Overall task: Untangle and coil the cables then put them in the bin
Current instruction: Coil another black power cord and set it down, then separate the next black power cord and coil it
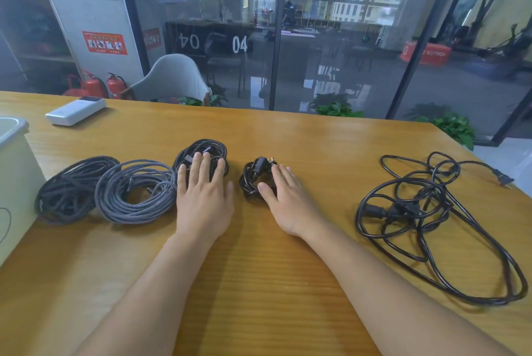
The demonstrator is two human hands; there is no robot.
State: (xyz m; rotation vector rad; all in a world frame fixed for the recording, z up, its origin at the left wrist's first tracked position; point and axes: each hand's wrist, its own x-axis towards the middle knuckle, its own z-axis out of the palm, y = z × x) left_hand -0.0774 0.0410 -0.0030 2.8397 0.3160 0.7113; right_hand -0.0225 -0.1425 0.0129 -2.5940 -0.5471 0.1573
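The left hand point(201, 197) lies flat with fingers spread straight, fingertips resting on the dark braided coil point(201, 158). The right hand point(285, 197) is also flat and relaxed, its fingers and thumb touching the near-right side of the small black coil point(254, 180), gripping nothing. A strip of bare tabletop point(288, 137) separates these two coils.

Left of the dark braided coil, touching it, sits the grey braided coil point(135, 191), and beyond that, overlapping it, a darker braided coil point(67, 191). Farther left stands the white bin point(14, 171), cut by the frame's left edge.

Well right of the small black coil, across open wood, sprawls the tangled black power cable point(431, 220); its plug point(502, 177) lies close to the tabletop's right edge. A white power bank point(75, 110) lies near the far edge, behind the bin. Bare wood runs along the near side around both forearms.
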